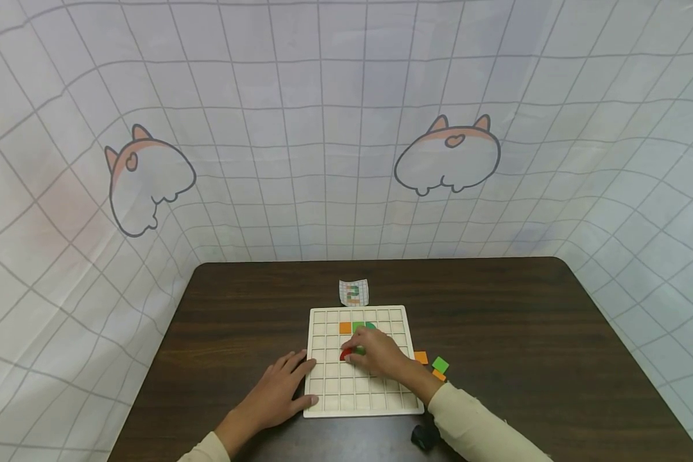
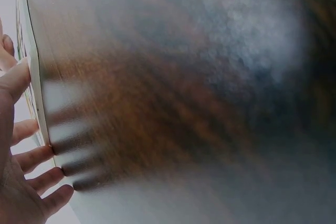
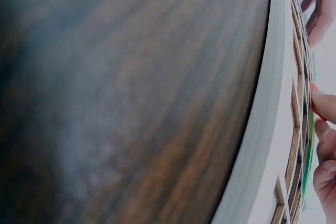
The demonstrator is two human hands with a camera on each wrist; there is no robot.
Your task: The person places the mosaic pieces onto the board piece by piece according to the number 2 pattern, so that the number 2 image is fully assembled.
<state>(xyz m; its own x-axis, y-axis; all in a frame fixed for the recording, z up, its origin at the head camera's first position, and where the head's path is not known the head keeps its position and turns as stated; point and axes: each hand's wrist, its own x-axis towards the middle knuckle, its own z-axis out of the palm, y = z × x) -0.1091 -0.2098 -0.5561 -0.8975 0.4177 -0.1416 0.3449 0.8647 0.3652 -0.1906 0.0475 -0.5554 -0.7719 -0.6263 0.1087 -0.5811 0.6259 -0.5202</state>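
Observation:
A cream grid board (image 1: pixel 323 388) lies flat on the table. My right hand (image 1: pixel 381 356) is over its middle, with thumb and fingertips pinching a small red piece (image 1: pixel 344 354) at a grid cell. Beside the red piece, a green piece (image 1: pixel 360 350) shows partly under the fingers. Farther up the board sit an orange square (image 1: pixel 345 328), a green square (image 1: pixel 357 326) and a dark green piece (image 1: pixel 371 325) in a row. My left hand (image 1: pixel 274 391) rests at the board's left edge, its fingers spread and its thumb touching the rim.
Right of the board lie an orange tile (image 1: pixel 420 357), a green tile (image 1: pixel 441 364) and another orange tile (image 1: pixel 439 375) by the right wrist. A small card with a coloured pattern (image 1: pixel 353 293) lies behind the board. A black object (image 1: pixel 424 437) sits near the right sleeve.

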